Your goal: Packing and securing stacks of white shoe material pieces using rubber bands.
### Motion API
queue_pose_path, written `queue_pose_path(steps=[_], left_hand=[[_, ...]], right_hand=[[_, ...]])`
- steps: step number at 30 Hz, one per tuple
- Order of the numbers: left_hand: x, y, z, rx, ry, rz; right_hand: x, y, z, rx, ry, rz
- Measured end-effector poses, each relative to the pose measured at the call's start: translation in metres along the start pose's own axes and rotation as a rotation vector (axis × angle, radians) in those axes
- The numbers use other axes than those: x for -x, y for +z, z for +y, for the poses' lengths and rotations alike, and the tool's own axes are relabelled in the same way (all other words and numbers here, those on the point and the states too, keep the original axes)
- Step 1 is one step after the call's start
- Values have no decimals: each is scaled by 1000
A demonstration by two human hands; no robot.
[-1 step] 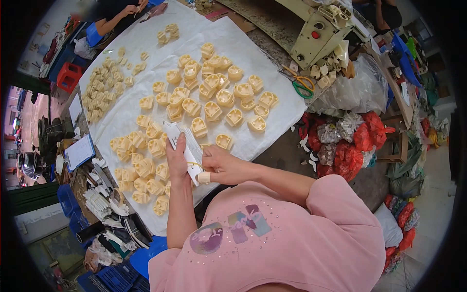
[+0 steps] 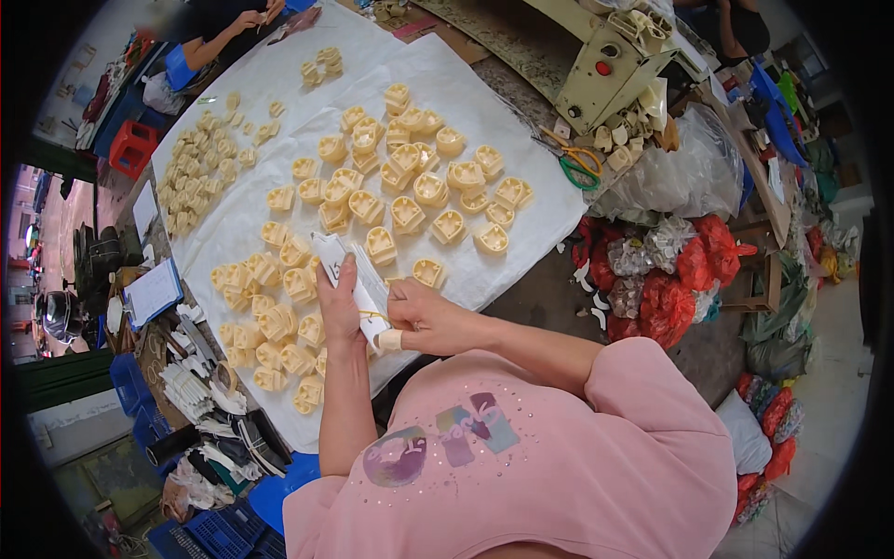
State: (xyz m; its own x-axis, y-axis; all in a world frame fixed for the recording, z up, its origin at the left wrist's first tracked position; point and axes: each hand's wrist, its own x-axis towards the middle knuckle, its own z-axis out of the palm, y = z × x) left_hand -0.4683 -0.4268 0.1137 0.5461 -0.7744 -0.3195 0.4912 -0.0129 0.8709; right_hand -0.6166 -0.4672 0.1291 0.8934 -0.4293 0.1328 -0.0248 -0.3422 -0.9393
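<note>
My left hand [image 2: 339,303] is closed around a bundle of thin white strips [image 2: 359,279], its thumb lying along the top one. A yellow rubber band [image 2: 370,315] crosses the bundle near its lower end. At that end my right hand [image 2: 424,317] is closed, its curled fingers at the band; a pale wrap covers one finger. Just beyond my hands, many cream plastic parts [image 2: 408,214] with rounded outlines are spread over a table covered in white sheeting [image 2: 521,256]. More of them lie left of the bundle.
Smaller cream pieces [image 2: 200,158] are heaped at the far left. Scissors [image 2: 579,170] with orange and green handles lie at the right edge, near a green machine [image 2: 610,70]. Red bags [image 2: 666,303] stand on the right. A clipboard [image 2: 154,293] is at left. Another person's arm [image 2: 219,42] shows far left.
</note>
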Motion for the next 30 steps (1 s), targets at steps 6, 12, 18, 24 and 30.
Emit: queue_pose_path(steps=[6, 12, 18, 24, 30], left_hand=[[-10, 17, -4, -124, 116, 159], [-43, -37, -17, 183, -151, 163], [-23, -46, 34, 260, -11, 150], [-18, -62, 12, 240, -88, 100], [-2, -51, 1, 159, -157, 203]], right_hand=[[6, -4, 1, 184, -60, 240], [13, -10, -1, 485, -239, 193], [60, -37, 56, 159, 156, 194], [117, -122, 123, 218, 595, 484], [125, -180, 124, 143, 833, 768]])
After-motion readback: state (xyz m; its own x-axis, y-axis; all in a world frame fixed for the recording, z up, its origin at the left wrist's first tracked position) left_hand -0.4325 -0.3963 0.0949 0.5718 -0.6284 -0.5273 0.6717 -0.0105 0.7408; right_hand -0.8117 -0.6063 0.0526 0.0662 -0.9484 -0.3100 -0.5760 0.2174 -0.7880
